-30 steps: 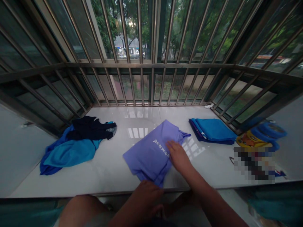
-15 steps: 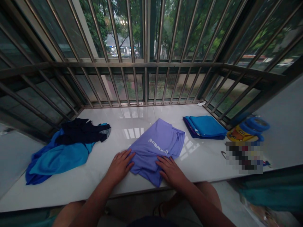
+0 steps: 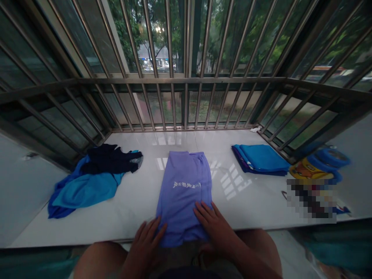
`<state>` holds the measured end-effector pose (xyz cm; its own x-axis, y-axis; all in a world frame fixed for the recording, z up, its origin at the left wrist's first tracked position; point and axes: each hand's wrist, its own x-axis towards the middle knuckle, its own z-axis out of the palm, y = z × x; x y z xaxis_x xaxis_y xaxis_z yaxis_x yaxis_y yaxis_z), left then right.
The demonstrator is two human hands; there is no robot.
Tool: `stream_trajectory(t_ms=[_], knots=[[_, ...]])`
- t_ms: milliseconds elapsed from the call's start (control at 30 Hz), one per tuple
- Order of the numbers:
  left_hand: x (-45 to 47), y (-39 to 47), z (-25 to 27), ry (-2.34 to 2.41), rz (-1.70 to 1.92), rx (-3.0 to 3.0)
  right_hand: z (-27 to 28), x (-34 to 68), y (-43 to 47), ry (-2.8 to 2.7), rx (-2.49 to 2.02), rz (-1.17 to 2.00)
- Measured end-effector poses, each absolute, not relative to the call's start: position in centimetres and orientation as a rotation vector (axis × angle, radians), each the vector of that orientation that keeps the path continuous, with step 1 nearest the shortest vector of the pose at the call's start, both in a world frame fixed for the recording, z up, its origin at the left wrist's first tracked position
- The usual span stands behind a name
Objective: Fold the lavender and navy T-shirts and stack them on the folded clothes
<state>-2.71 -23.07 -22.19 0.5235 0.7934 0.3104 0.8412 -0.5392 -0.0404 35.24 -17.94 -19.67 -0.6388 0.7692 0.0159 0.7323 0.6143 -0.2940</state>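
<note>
In the head view, a folded purple T-shirt lies on the white marble sill, its long axis running straight away from the person toward the window bars, the near end hanging just over the sill's front edge. White lettering crosses its middle. The left hand rests flat with fingers spread on the shirt's near left corner; the right hand lies flat, fingers open, on its near right part. Neither grips the cloth.

To the left sits a crumpled heap of blue and dark clothes; to the right, well apart, a stack of folded blue shirts, then blue rings near the corner. Trees show beyond the bars.

Half a second ago the shirt lay skewed and rumpled, pointing right; now it is squared and narrower, and both hands have slid nearer the edge.
</note>
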Motion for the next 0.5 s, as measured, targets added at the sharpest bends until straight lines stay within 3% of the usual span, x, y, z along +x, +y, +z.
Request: stream_trajectory(t_ms=[100, 200, 400, 500], knots=[[-3.6, -25.4, -22.5, -1.244, -0.416, -2.519, -21.2, 37.1, -21.1, -2.674, -1.218, 0.152], [-3.8, -25.3, -22.0, -1.202, -0.517, -2.567, -20.9, 38.7, -22.0, -2.639, -1.191, 0.100], [-2.4, -23.5, -19.4, -1.298, -0.828, -2.840, -16.0, 39.2, -20.7, -2.563, -1.239, 0.524], [-2.4, -23.2, -17.0, -1.646, -0.993, -3.087, -12.6, 39.8, -20.0, -2.453, -1.288, 0.860]])
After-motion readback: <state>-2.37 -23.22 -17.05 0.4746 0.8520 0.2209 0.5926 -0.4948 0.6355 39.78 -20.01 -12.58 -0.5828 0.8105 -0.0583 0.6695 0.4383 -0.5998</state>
